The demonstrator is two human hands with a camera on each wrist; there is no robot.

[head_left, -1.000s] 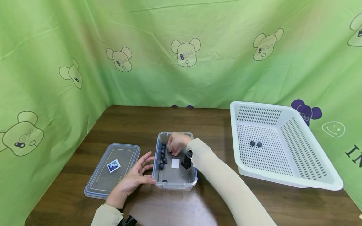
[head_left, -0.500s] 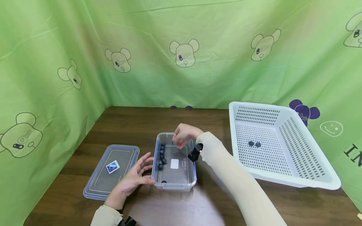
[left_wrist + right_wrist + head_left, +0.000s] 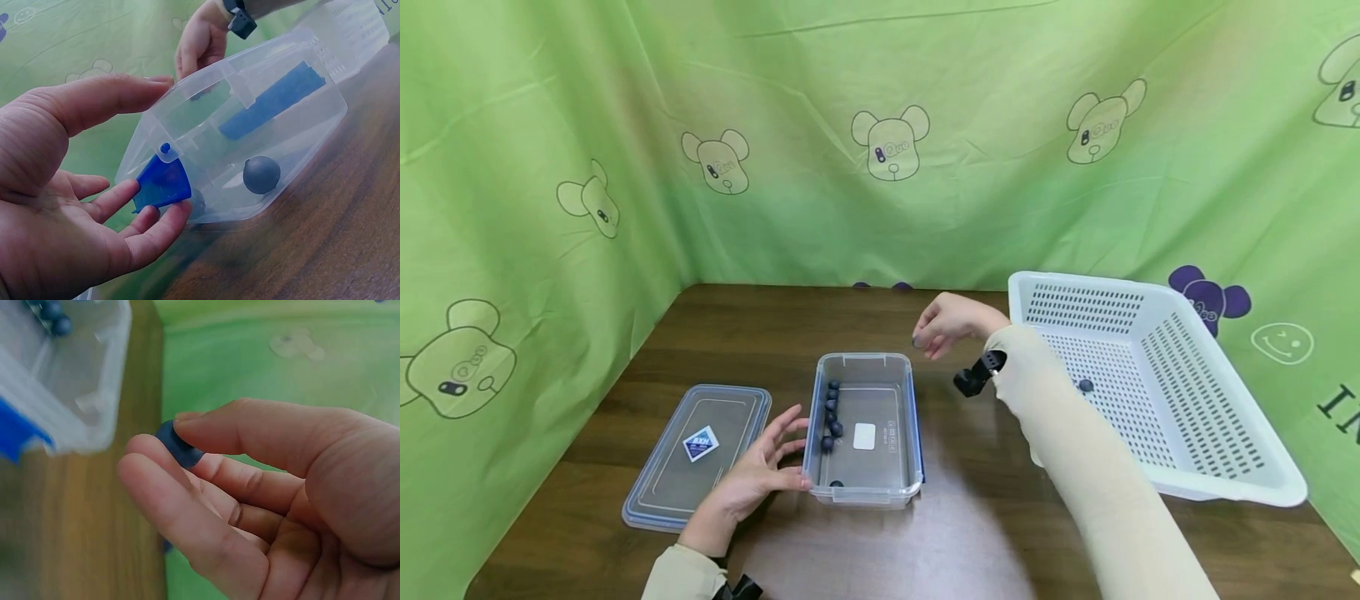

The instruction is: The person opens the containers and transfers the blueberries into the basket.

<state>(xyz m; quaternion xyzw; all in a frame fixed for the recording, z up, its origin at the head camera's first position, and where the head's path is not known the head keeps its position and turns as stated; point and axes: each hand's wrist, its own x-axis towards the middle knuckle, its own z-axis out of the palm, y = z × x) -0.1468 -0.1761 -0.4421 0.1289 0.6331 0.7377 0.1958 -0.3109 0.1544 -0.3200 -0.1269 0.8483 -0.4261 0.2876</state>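
Note:
In the right wrist view, a blueberry (image 3: 179, 447) is pinched between the thumb and fingertips of my right hand (image 3: 250, 487). That hand is above the table between the clear plastic box (image 3: 868, 498) and the white basket. My left hand (image 3: 760, 473) rests along the box's left side. Up close, its thumb touches the rim and its relaxed fingertips touch a blue latch (image 3: 164, 182). Several blueberries (image 3: 832, 406) lie in a row along the box's left inner wall, and another (image 3: 837, 482) sits by the near wall. The box stands without its lid.
The white perforated basket (image 3: 1232, 486) stands at the right with one blueberry (image 3: 1086, 385) showing; my right arm covers part of it. The box's blue-rimmed lid (image 3: 730, 408) lies flat at the left. A green printed curtain (image 3: 805, 208) borders the wooden table (image 3: 760, 321).
My right hand has lifted out of the box with a blueberry and moved right toward the basket. Its sleeve now covers part of the basket. The left hand has stayed against the box.

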